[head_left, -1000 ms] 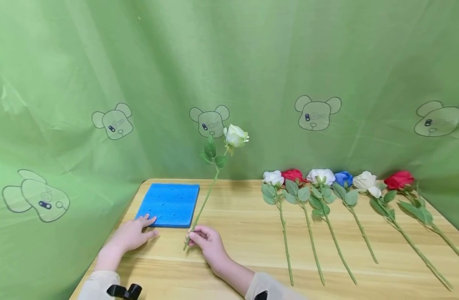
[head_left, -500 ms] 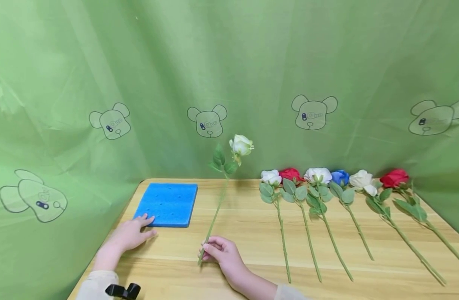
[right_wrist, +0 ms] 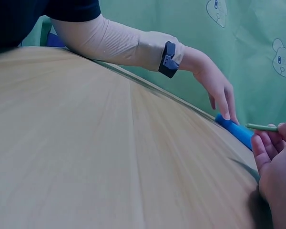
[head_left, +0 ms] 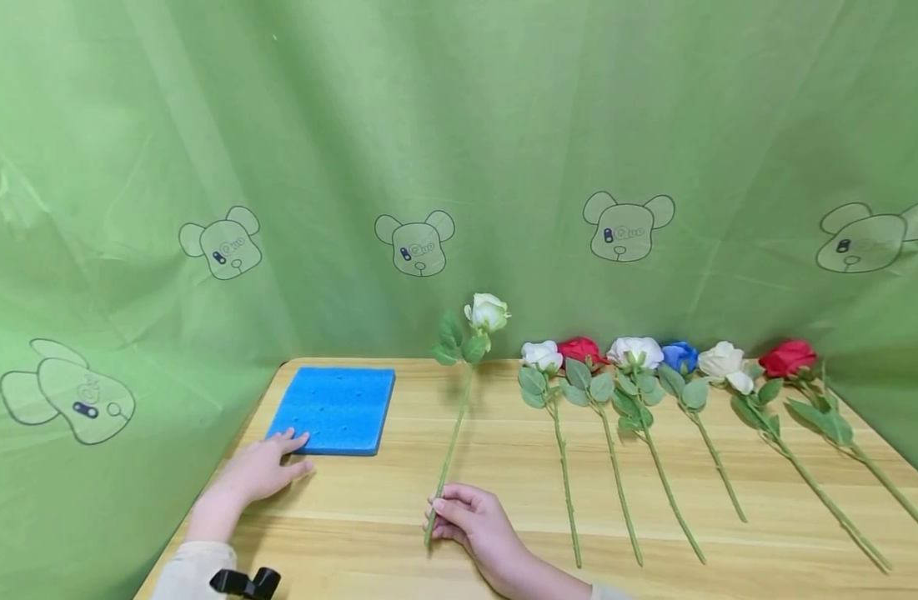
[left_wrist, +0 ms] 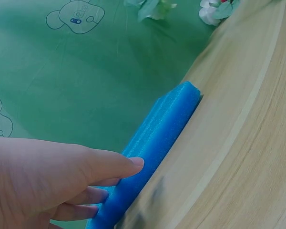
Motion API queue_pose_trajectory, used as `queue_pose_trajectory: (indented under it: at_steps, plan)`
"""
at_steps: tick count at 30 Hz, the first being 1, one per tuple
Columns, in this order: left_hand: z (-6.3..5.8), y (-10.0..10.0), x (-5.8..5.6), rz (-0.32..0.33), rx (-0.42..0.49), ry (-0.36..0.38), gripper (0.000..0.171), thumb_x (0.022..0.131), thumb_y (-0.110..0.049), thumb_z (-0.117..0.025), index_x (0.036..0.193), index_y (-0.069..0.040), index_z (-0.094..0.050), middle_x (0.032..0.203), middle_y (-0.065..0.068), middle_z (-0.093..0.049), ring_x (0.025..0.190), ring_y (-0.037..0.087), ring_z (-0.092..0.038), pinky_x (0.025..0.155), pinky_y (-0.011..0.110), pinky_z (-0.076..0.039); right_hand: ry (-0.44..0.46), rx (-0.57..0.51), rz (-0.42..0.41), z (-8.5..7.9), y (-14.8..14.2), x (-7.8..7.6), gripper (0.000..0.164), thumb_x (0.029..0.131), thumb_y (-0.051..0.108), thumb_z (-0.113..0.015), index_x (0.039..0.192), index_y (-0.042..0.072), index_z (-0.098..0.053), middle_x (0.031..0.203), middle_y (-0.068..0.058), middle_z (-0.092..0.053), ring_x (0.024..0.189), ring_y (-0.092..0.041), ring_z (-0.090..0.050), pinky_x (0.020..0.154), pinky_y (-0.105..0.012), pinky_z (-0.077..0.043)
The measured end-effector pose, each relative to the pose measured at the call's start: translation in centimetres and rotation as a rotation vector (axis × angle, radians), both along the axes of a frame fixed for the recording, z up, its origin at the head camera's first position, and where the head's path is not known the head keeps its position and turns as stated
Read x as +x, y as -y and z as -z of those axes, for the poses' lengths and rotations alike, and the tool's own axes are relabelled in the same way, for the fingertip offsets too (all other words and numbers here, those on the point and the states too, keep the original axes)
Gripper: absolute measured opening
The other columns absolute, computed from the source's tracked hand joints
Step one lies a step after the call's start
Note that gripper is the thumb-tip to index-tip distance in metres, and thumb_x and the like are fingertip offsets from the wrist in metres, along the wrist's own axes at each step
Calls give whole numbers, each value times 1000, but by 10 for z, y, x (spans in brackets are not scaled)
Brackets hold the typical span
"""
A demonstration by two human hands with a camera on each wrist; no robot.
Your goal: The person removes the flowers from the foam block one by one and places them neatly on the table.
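Observation:
My right hand (head_left: 474,529) pinches the lower stem of a white-green rose (head_left: 488,313) between thumb and fingers. The stem leans slightly right, and its bloom is raised over the table's back edge. In the right wrist view the cut end of the stem (right_wrist: 261,127) pokes out past the fingers. My left hand (head_left: 262,471) rests its fingertips on the near-left corner of a blue foam pad (head_left: 342,408) dotted with small holes. From the left wrist view, the thumb lies along the pad's edge (left_wrist: 157,143), with the fingers extended.
On the right of the wooden table (head_left: 474,575) several roses lie in a row: white (head_left: 541,355), red (head_left: 581,351), white (head_left: 635,351), blue (head_left: 680,356), cream (head_left: 723,360) and red (head_left: 789,358). A green curtain (head_left: 504,108) hangs behind the table.
My right hand has moved right and toward me with the rose, away from the foam pad. The bloom has come lower and the stem stands more upright. The left hand stays on the pad.

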State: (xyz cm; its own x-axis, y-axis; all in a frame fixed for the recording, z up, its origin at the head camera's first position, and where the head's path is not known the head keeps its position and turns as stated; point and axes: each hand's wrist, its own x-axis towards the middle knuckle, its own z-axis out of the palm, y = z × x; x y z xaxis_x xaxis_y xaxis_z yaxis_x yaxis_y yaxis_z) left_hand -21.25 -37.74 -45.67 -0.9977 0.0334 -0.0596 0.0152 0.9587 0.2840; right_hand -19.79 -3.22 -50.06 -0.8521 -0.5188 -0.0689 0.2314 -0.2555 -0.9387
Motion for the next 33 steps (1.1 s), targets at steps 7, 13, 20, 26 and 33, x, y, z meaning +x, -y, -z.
queue_pose_trajectory:
  at_steps: [7, 13, 20, 26, 33]
  plan:
    - [0, 0, 1, 4, 9, 7, 63, 94, -50, -57, 144, -12, -49, 152, 23, -37, 139, 52, -31, 110, 71, -26, 54, -14, -41, 2, -13, 2, 30, 93, 11, -63, 113, -12, -58, 90, 1, -70, 78, -7, -65, 75, -22, -59]
    - [2, -1, 2, 1, 11, 8, 62, 94, -49, -57, 144, -12, -49, 152, 23, -38, 139, 52, -32, 109, 71, -28, 119, -29, -73, 2, -25, 3, 25, 93, 11, -62, 110, -8, -61, 90, 1, -67, 77, -7, -63, 73, -21, -59]
    - [-1, -2, 4, -1, 12, 10, 62, 94, -48, -57, 144, -11, -49, 152, 24, -37, 139, 53, -31, 109, 72, -27, 203, -58, -78, 2, -34, 1, 20, 93, 11, -63, 108, -1, -63, 91, 0, -68, 77, -7, -64, 73, -20, -59]
    - [-7, -5, 5, 4, 12, 9, 63, 94, -49, -58, 143, -11, -49, 152, 25, -38, 138, 53, -32, 108, 72, -28, 239, -95, -91, 2, -38, -1, 17, 94, 10, -60, 107, 0, -64, 85, 2, -70, 75, -6, -65, 73, -19, -58]
    - [-5, -4, 2, 4, 4, 0, 62, 94, -48, -58, 143, -11, -49, 152, 25, -37, 138, 54, -31, 109, 71, -27, 269, -109, -84, -1, -42, 0, 20, 95, 11, -60, 111, -1, -63, 85, 2, -70, 77, -6, -66, 75, -19, -58]
